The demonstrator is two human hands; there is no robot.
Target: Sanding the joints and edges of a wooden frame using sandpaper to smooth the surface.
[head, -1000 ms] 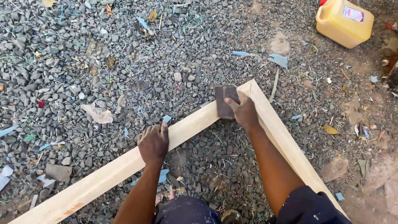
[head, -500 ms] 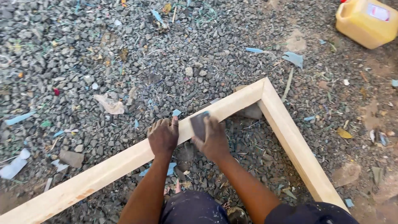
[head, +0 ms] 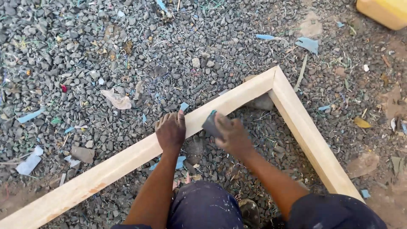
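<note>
Two long pale wooden boards, joined into an L-shaped frame point(head: 237, 99), lie flat on grey gravel ground point(head: 127, 51); I use this frame as the landmark for all places. Far left of the frame's long board, several light blue plastic scraps point(head: 29, 163) are scattered on the stones, and a crumpled beige piece of paper point(head: 117, 100) lies a little above the board, apart from it.

On the long board, left of its middle, rests the left hand point(head: 171, 131). Its palm is pressed flat on the wood with the fingers stretched forward and close together — it pinches nothing. One small blue chip point(head: 184, 106) lies just beside the fingertips, at the far edge of the board.

Just to the right of it, the right hand point(head: 232, 135) is closed around a small dark grey sanding block point(head: 210, 124), fingers curled over the top of it. The block is on the inner side of the same long board, touching the wood, near the left hand but not touching it. The motion blur hides the exact finger positions.

Further right is the corner of the frame, and the second board runs down to the lower right. Above the corner lies a bigger pale blue shard point(head: 308, 43). At the top right edge, well apart from the frame, stands a yellow plastic canister point(head: 383, 12), only partly visible.
</note>
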